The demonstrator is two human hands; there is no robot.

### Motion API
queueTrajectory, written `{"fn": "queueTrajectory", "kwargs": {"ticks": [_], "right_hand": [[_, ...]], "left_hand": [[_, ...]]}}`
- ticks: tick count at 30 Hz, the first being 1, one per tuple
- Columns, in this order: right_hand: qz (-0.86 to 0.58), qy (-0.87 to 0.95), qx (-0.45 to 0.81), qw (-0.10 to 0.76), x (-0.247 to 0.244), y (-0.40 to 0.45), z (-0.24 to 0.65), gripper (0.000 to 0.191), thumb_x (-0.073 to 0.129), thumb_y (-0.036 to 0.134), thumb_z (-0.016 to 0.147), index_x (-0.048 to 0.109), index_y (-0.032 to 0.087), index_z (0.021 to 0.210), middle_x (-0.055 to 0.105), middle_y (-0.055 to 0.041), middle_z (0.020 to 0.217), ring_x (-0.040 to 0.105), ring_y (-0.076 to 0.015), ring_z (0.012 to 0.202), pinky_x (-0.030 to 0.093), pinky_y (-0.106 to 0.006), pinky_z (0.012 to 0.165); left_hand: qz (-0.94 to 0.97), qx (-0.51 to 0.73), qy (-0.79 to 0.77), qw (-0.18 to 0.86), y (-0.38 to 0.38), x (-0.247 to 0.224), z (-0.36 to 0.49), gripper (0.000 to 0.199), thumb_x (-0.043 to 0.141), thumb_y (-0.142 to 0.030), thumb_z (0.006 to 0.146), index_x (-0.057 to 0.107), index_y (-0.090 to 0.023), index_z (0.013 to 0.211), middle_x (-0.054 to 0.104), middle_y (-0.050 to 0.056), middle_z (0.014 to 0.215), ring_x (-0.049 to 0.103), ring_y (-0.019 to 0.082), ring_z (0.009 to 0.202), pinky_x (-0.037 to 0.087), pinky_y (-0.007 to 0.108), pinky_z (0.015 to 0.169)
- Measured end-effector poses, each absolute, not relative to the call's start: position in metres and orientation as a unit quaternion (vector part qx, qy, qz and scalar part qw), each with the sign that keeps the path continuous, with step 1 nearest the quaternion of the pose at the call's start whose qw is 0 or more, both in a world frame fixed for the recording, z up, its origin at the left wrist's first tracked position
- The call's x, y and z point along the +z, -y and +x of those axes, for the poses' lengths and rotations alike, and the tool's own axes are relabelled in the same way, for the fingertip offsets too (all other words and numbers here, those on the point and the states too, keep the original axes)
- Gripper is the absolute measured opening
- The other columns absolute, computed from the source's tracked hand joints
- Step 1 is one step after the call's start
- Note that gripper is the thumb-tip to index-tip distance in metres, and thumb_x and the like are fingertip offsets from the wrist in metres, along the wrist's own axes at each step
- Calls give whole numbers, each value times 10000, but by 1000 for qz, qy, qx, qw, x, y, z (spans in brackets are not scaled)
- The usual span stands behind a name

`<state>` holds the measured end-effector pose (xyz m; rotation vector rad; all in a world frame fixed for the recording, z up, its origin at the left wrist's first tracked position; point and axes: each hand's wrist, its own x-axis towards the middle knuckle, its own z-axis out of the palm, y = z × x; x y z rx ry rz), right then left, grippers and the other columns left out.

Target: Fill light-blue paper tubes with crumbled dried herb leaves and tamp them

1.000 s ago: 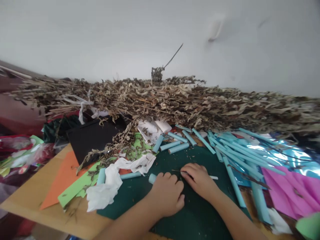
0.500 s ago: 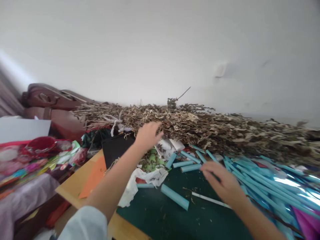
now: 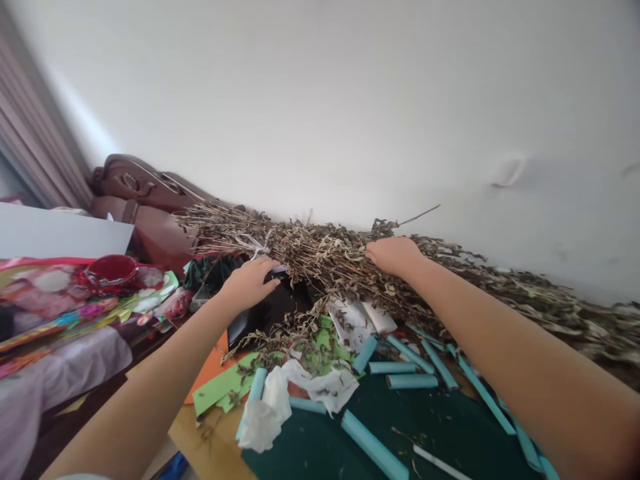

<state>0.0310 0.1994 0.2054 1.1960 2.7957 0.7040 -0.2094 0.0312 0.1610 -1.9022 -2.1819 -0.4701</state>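
A long bundle of dried leafy stalks (image 3: 325,250) lies along the wall, bound near its left end with a white tie (image 3: 259,245). My right hand (image 3: 397,257) is closed on the middle of the bundle, its fingertips hidden among the leaves. Just below the tie is my left hand (image 3: 250,285), with thumb and fingers apart. It is over a black flat object (image 3: 273,308), and I cannot tell whether it touches it. Loose dried sprigs (image 3: 300,328) lie in front of the bundle on green paper (image 3: 225,387).
Several light-blue paper tubes (image 3: 375,443) and crumpled white tissue (image 3: 270,413) lie on a dark green mat (image 3: 310,460). A thin white stick (image 3: 440,461) is at the front. To the left are a red basket (image 3: 111,270), colourful craft pieces and a brown leather-like headboard (image 3: 150,183).
My right hand has moved up and left from above the blue tubes onto the dried bundle. My left hand has shifted left and down toward the tie. The view has turned left.
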Motion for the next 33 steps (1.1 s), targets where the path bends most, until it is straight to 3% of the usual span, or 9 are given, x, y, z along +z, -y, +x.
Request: {"fn": "queueTrajectory", "kwargs": {"ticks": [6, 11, 15, 17, 21, 28, 33], "right_hand": [[346, -907, 241, 14, 218, -195, 30, 266, 354, 323, 853, 526, 134, 923, 578, -51, 840, 553, -152, 747, 445, -332, 654], [321, -912, 257, 2, 216, -191, 30, 292, 287, 279, 847, 553, 162, 829, 623, -87, 793, 582, -223, 723, 401, -304, 551], [311, -913, 265, -7, 207, -188, 32, 306, 275, 275, 837, 552, 164, 770, 634, -81, 745, 589, -214, 684, 352, -259, 500], [306, -913, 268, -11, 203, -186, 33, 305, 279, 271, 832, 547, 162, 734, 632, -74, 706, 587, -199, 648, 318, -239, 471], [284, -919, 274, -17, 196, -180, 35, 269, 309, 242, 808, 532, 165, 679, 610, -58, 633, 572, -184, 594, 247, -233, 432], [235, -936, 260, -26, 179, -184, 50, 236, 349, 226, 793, 507, 183, 623, 585, -31, 592, 555, -180, 580, 224, -251, 445], [177, -943, 262, -106, 163, -190, 57, 254, 349, 219, 772, 466, 196, 548, 516, -4, 471, 512, -161, 460, 229, -253, 420]], "left_hand": [[-634, -196, 744, 83, -47, 139, -228, 368, 433, -336, 735, 491, -201, 1073, 517, 64, 1118, 460, 227, 1033, 352, 336, 900], [-619, -246, 741, 82, -82, 126, -224, 480, 464, -317, 731, 368, -206, 1188, 412, 48, 1243, 351, 216, 1147, 273, 346, 969], [-573, -293, 762, 72, -124, 123, -235, 513, 477, -260, 744, 309, -154, 1217, 361, 93, 1275, 339, 208, 1161, 294, 318, 960], [-535, -317, 781, 67, -144, 120, -246, 443, 475, -250, 762, 361, -127, 1172, 411, 127, 1214, 408, 208, 1097, 351, 336, 907], [-450, -362, 813, 77, -171, 111, -268, 285, 433, -278, 799, 463, -134, 1043, 507, 76, 1032, 519, 169, 885, 448, 369, 744], [-360, -392, 833, 154, -178, 98, -292, 282, 425, -278, 802, 464, -136, 1042, 494, 80, 1056, 501, 175, 919, 431, 384, 775], [-363, -357, 843, 171, -184, 97, -300, 242, 395, -283, 803, 495, -170, 992, 513, 86, 1030, 507, 194, 923, 410, 333, 776]]}}
